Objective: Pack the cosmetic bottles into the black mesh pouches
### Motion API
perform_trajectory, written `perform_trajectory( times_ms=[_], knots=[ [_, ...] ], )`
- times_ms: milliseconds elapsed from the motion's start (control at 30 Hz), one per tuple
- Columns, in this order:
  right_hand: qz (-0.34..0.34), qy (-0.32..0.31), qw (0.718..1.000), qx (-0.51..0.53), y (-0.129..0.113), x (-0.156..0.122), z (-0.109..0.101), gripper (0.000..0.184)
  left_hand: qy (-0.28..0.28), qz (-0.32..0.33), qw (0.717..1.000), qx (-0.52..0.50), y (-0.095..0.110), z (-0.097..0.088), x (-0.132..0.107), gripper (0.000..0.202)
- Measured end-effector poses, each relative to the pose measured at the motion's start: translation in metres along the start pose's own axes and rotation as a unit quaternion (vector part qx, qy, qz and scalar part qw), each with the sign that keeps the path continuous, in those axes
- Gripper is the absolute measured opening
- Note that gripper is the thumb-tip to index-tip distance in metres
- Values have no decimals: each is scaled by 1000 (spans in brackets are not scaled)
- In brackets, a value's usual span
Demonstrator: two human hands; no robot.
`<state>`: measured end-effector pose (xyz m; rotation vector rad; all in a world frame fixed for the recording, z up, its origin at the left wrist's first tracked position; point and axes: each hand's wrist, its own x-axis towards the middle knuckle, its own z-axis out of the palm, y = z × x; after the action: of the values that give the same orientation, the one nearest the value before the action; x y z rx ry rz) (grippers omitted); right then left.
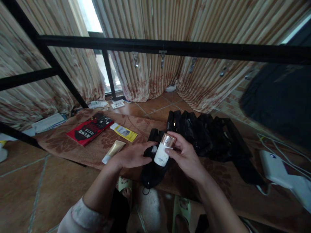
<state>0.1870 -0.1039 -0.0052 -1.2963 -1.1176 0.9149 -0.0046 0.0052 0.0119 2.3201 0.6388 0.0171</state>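
A white cosmetic bottle [161, 156] with a shiny copper-coloured cap is gripped in my right hand [186, 153], its cap tilted up and away from me. It sits over a small black pouch [152, 176] that has a ring at its near end. My left hand [136, 155] is beside the pouch, thumb and fingers apart at its left edge; whether it presses on the fabric I cannot tell. A small pale round object [154, 149] shows just beyond those fingers. Left of this hand lie a gold tube with a white cap [113, 151] and a yellow-and-white packet [124, 132].
A brown patterned cloth [143, 124] covers the low surface. On it are a red-and-black book [90, 128], a black bag with several compartments [206, 134] and a white device with cables [275, 168]. A black metal rail [150, 44] crosses before striped curtains [155, 77].
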Motion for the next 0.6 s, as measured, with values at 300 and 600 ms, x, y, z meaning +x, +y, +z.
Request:
perform_trajectory(
  times_ms=[300, 600],
  knots=[
    [23, 0, 1000, -5, 0, 0, -1, 54, 155, 70, 983, -69, -6, 6, 7, 68],
    [9, -6, 1000, -10, 1, 1, -2, 55, 169, 130, 972, -102, 17, 10, 8, 71]
  ],
)
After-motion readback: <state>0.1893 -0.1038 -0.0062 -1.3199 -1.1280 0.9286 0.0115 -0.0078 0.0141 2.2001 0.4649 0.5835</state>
